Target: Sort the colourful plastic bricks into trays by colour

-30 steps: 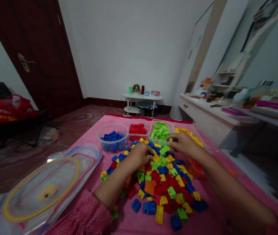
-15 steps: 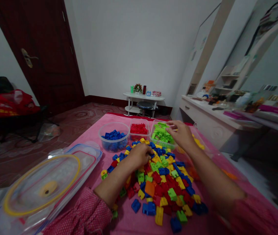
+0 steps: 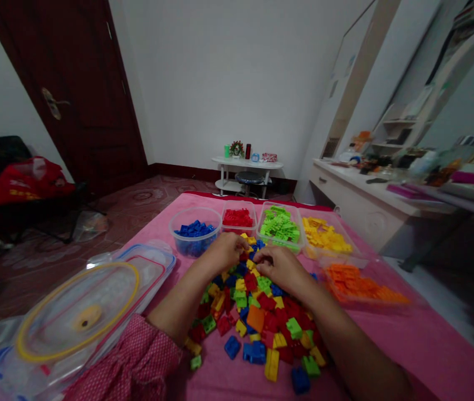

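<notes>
A heap of mixed plastic bricks (image 3: 262, 323) in red, blue, yellow, green and orange lies on the pink cloth (image 3: 407, 345). My left hand (image 3: 222, 252) rests curled on the far edge of the heap, fingers closed among the bricks. Beside it my right hand (image 3: 281, 266) lies on the heap with its fingers bent down into the pieces. What either hand grips is hidden. Behind the heap stand tubs of blue bricks (image 3: 195, 236), red bricks (image 3: 238, 219), green bricks (image 3: 279, 225), yellow bricks (image 3: 324, 235) and orange bricks (image 3: 356, 284).
Clear container lids (image 3: 82, 312) with coloured rims lie stacked at the left of the cloth. A white desk (image 3: 357, 189) with clutter runs along the right. A small white table (image 3: 247, 170) and a dark door (image 3: 73, 94) stand further back.
My right hand has come back from over the green tub to the heap, beside my left hand. My left hand shifted slightly toward the far edge of the heap.
</notes>
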The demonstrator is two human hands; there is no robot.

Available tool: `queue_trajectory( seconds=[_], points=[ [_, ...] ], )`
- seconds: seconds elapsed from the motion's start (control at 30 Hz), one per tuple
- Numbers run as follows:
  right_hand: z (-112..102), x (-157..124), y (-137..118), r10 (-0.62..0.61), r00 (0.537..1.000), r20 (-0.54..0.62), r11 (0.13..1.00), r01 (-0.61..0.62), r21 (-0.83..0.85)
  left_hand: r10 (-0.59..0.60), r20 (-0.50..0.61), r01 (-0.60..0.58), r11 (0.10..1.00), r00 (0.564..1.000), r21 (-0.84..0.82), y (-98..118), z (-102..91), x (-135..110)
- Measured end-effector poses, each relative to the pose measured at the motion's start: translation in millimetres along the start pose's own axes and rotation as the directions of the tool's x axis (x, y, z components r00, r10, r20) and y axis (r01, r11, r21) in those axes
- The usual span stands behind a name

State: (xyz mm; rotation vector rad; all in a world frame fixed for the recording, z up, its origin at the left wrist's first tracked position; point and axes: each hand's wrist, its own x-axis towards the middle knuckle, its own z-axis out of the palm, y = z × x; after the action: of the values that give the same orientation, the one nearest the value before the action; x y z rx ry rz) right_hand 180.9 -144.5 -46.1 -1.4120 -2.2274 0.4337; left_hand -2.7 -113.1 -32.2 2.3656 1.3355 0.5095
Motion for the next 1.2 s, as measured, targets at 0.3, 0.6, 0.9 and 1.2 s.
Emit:
queue_trajectory(
  seconds=[0.3,0.6,0.9,1.2],
  points=[
    [8,-2,-10,-0.167,0.986,-0.027,0.986,0.167,-0.025,0.040,0.184,-0.046,0.998,0.982,0.030,-11,-24.8,-9],
    [13,-3,-4,-0.195,0.980,-0.028,0.975,0.190,-0.118,0.085,0.175,-0.095,0.994,0.981,0.049,0,-5.2,-10],
    [12,-3,-3,-0.068,0.997,-0.028,0.988,0.063,-0.141,-0.026,0.088,0.014,0.990,0.996,0.137,13,-28.9,-17],
    [11,-5,-3,-0.009,1.000,-0.019,0.974,0.005,-0.226,-0.266,0.152,0.174,0.877,0.952,0.448,14,-55.5,-35]
  ],
)
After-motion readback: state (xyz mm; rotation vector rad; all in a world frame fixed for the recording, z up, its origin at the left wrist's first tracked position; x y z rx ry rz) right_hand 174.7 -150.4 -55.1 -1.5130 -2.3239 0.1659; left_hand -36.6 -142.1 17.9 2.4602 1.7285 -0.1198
